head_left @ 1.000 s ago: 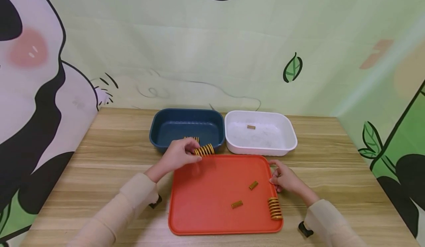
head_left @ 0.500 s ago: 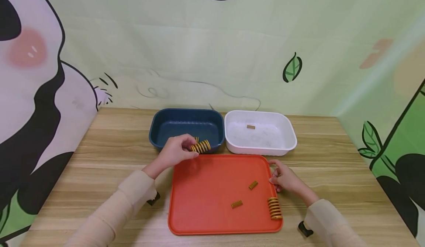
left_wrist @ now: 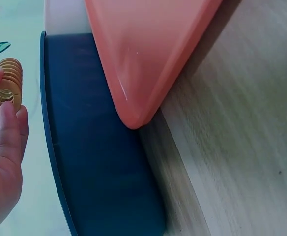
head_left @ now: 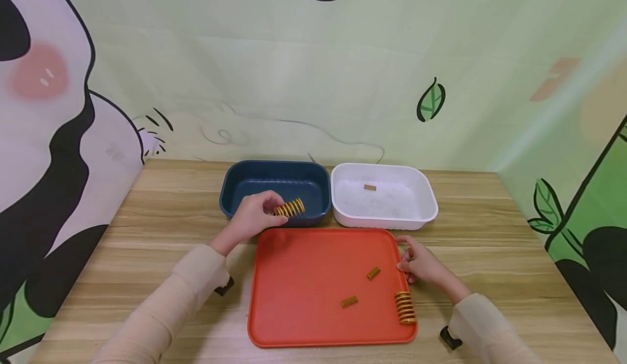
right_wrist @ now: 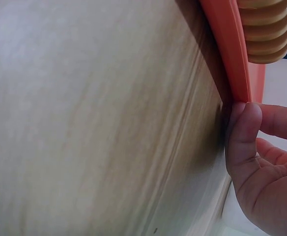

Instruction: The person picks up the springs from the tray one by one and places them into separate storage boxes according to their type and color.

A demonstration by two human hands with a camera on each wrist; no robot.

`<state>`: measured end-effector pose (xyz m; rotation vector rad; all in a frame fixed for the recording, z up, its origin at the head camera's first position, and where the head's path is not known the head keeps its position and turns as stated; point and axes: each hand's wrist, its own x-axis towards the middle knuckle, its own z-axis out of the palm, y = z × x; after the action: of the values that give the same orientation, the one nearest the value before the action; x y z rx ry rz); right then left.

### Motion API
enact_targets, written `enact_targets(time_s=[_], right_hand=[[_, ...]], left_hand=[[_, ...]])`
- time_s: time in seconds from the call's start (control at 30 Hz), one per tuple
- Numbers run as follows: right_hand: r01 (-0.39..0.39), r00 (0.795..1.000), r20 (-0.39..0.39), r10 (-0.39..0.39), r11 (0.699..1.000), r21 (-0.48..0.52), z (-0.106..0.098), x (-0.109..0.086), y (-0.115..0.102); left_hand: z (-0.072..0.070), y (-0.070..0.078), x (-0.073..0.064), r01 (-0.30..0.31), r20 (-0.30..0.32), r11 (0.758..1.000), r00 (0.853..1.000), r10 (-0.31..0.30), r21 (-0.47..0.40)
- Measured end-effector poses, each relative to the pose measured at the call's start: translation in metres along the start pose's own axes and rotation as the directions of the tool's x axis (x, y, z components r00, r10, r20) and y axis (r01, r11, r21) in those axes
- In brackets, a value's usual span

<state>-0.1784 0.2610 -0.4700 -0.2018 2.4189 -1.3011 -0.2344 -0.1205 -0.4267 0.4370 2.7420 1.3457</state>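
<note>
My left hand point(head_left: 252, 215) pinches a large yellow coil spring point(head_left: 291, 208) by one end, thumb against fingers, above the front part of the dark blue bin point(head_left: 227, 190). In the left wrist view the same spring point(left_wrist: 11, 78) stands tilted between thumb and fingertips. At the right edge of the red tray point(head_left: 303, 277), my right hand point(head_left: 420, 263) holds the rim with thumb and index finger. On the tray lie two small yellow springs, one near the middle point(head_left: 349, 301) and one farther back point(head_left: 374, 273). Another large spring point(head_left: 405, 307) lies along its right edge.
Beside the blue bin stands a white bin point(head_left: 387, 222) with one small spring point(head_left: 369, 187) inside. Both bins sit behind the tray on the wooden table point(head_left: 171, 206). A printed cloth backdrop point(head_left: 274, 81) rises behind the table.
My left hand has moved left and slightly back with the large spring, from the tray's far edge to over the blue bin. The right hand stays at the tray rim.
</note>
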Motion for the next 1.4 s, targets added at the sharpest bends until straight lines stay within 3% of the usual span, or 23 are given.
enact_targets(time_s=[0.23, 0.87, 1.4], right_hand=[[0.002, 1.000, 0.000, -0.002, 1.000, -0.005, 0.000, 0.000, 0.000], [-0.001, 1.000, 0.002, 0.001, 1.000, 0.010, 0.000, 0.000, 0.001], [-0.008, 1.000, 0.000, 0.008, 1.000, 0.012, 0.000, 0.000, 0.001]], left_hand=[[-0.002, -0.004, 0.004, -0.015, -0.013, 1.000, 1.000, 0.015, 0.005], [-0.009, -0.015, 0.013, 0.057, -0.035, 0.998, 0.998, -0.057, -0.014], [-0.014, -0.026, 0.020, 0.091, -0.075, 0.994, 0.993, -0.086, 0.056]])
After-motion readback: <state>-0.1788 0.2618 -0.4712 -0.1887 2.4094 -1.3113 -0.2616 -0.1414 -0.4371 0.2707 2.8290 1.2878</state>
